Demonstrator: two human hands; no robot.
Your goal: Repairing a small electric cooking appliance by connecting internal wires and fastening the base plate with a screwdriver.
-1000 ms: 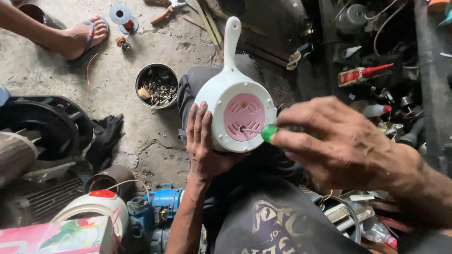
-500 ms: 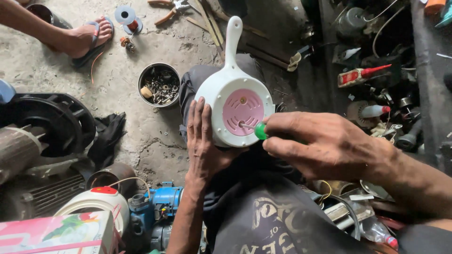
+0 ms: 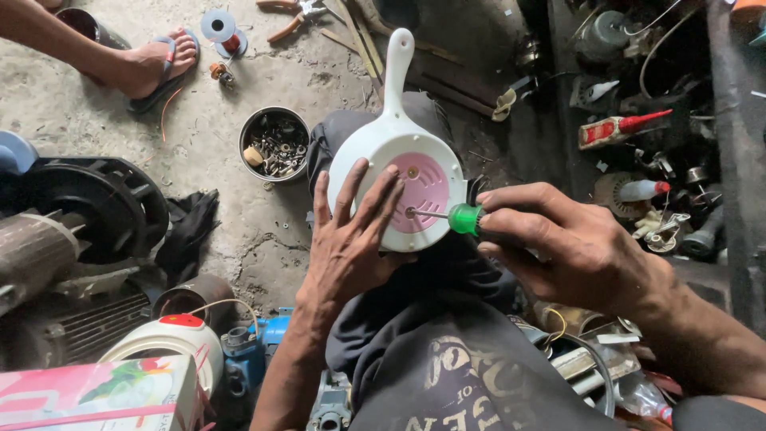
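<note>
The left hand (image 3: 351,247) lies flat and open against the underside of a white round housing (image 3: 375,160) with a pink centre disc (image 3: 427,187), fingers spread across its rim and face, steadying it rather than gripping it. The housing rests on the person's knee, its long white handle (image 3: 396,68) pointing away toward the floor (image 3: 239,239).

The right hand (image 3: 570,247) is closed around a screwdriver (image 3: 463,218) with a green collar; the thin shaft runs left, and its tip meets the pink disc near the middle, probably at a screw, though the spot is too small to be sure.

Just beyond the knee on the left stands a tin (image 3: 274,144) of screws and small metal parts. Farther off, another person's foot in a sandal (image 3: 155,64) rests on the concrete, with a wire spool (image 3: 219,28) beside it and pliers (image 3: 299,12) near the top edge. A dark motor (image 3: 72,223) sits at the left, a white jug with a red cap (image 3: 171,343) below it. A red bottle (image 3: 618,128) lies among clutter on the right.
</note>
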